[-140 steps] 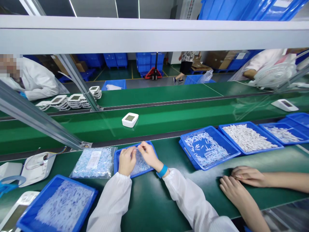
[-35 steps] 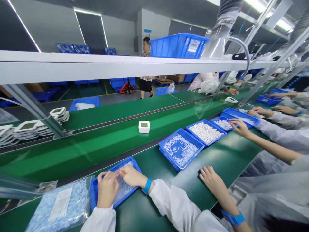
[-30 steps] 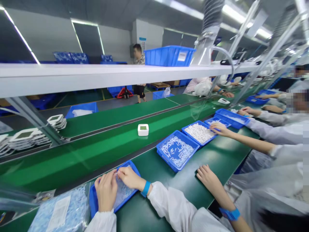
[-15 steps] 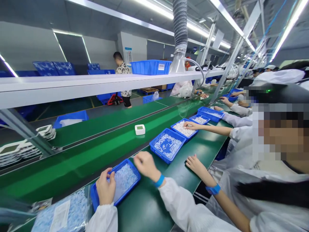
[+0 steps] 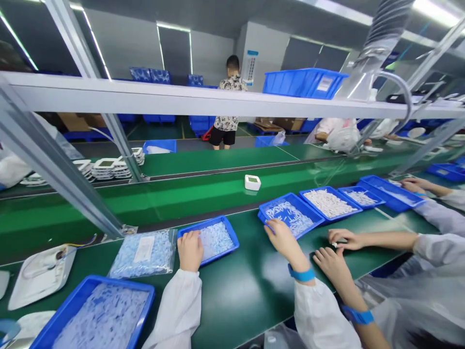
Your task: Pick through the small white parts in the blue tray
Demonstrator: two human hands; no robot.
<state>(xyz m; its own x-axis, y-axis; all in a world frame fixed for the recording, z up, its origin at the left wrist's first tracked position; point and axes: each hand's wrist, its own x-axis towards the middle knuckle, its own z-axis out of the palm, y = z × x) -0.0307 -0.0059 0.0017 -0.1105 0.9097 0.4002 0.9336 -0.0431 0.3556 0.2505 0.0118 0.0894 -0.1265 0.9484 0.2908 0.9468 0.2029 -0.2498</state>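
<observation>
My left hand (image 5: 190, 250) rests on the left end of a blue tray (image 5: 236, 239) that holds small pale blue pieces; its fingers are bent over the rim. Over the near left edge of another blue tray (image 5: 260, 216), filled with thin whitish-blue sticks, is my right hand (image 5: 285, 242), wearing a blue wristband. Its fingers are curled, and whatever they may hold is hidden. A sealed clear bag (image 5: 143, 254) of pale blue pieces lies left of the first tray.
A large blue tray (image 5: 150, 295) stands at the front left. To the right, a co-worker's hands (image 5: 336, 252) hold a small white part near a tray of white pieces (image 5: 329, 202). A white device (image 5: 252, 182) sits on the green conveyor. Metal posts rise at the left.
The view has turned left, bringing the large front tray into sight. My right hand has moved from beside my tray to the stick tray. The co-worker's hands have come together.
</observation>
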